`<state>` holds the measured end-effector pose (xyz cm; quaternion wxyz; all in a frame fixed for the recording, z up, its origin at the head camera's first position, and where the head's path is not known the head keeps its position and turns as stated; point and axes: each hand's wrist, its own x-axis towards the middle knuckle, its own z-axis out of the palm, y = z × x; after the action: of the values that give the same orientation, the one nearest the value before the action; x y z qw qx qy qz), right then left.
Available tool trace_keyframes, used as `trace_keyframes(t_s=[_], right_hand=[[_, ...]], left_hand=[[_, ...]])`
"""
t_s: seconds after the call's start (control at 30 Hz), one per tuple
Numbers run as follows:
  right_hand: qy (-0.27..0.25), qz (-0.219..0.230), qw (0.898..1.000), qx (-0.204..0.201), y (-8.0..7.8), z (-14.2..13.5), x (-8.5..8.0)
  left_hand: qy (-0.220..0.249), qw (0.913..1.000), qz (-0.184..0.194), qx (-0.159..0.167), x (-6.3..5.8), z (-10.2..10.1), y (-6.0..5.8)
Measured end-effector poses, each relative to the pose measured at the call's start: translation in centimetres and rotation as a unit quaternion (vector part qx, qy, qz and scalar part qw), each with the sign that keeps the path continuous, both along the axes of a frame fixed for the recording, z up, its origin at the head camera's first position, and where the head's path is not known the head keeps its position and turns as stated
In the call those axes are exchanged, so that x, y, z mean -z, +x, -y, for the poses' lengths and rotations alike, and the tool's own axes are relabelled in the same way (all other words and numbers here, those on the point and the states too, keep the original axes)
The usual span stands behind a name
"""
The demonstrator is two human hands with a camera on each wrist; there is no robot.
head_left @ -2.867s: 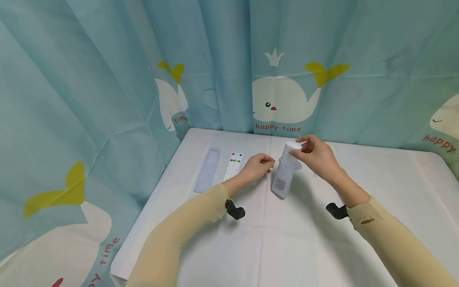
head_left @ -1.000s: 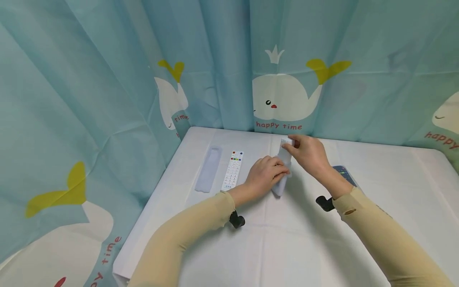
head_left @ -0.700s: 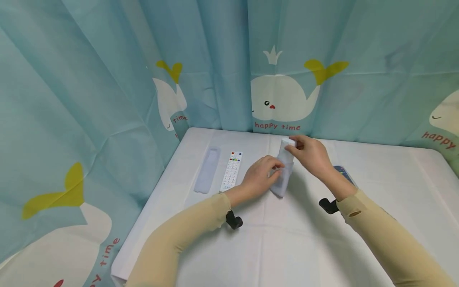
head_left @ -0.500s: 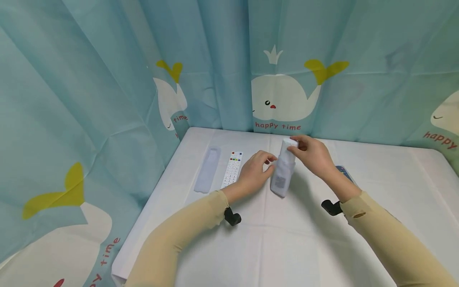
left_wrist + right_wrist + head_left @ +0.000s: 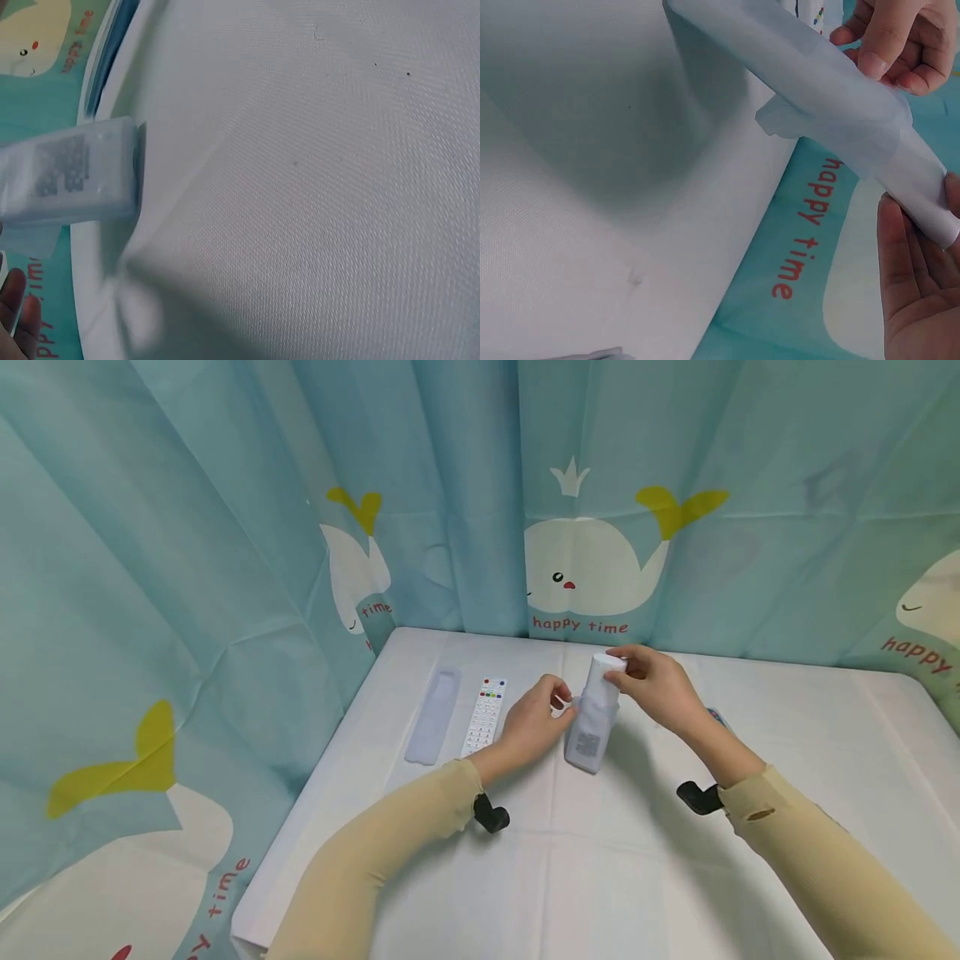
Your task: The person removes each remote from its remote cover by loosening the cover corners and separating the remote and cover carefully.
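Observation:
In the head view my right hand (image 5: 660,689) pinches the top end of a white remote control (image 5: 603,667), its button side not in view. The remote's lower part is inside a translucent silicone cover (image 5: 591,735), tilted with its low end near the table. A printed square label shows through the cover. My left hand (image 5: 532,722) is at the cover's left side, its thumb and forefinger pinching the loose edge. In the right wrist view the cover (image 5: 832,97) wrinkles round the remote (image 5: 919,187). The left wrist view shows the cover's low end (image 5: 82,169).
A second translucent cover (image 5: 433,718) lies flat at the table's left. Beside it is a white remote with coloured buttons (image 5: 485,714), partly behind my left forearm. A dark blue object (image 5: 717,717) peeks out behind my right wrist. A whale-print curtain (image 5: 465,510) hangs along the back and left.
The left hand presses over the cover a second ago, draws back left, and now pinches its edge. The cover's mouth, flared earlier, lies closer round the remote. The right hand keeps hold.

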<state>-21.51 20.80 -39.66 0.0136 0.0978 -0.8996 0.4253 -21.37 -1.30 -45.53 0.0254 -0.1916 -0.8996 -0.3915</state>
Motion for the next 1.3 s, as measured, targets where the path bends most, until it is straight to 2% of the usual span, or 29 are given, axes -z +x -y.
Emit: trace_keyframes(t_s=[0.23, 0.47, 0.63, 1.03, 1.3], right_hand=[[-0.026, 0.024, 0.999, -0.013, 0.1, -0.33, -0.18], [-0.043, 0.03, 0.998, -0.016, 0.08, -0.58, -0.15], [-0.047, 0.033, 0.998, -0.012, 0.12, -0.47, -0.16], [-0.04, 0.056, 0.998, -0.013, 0.25, -0.14, -0.29], [-0.052, 0.051, 0.997, -0.032, 0.07, -0.46, 0.03]], left_hand=[[0.016, 0.9998, 0.011, -0.001, 0.1, -0.3, -0.06], [0.076, 0.9965, 0.026, 0.021, 0.46, -0.66, -0.09], [0.1, 0.9941, 0.037, 0.015, 0.73, -0.74, -0.19], [0.055, 0.9981, 0.024, 0.013, 0.07, -0.6, -0.18], [-0.035, 0.9985, 0.007, 0.041, 0.02, -0.08, -0.19]])
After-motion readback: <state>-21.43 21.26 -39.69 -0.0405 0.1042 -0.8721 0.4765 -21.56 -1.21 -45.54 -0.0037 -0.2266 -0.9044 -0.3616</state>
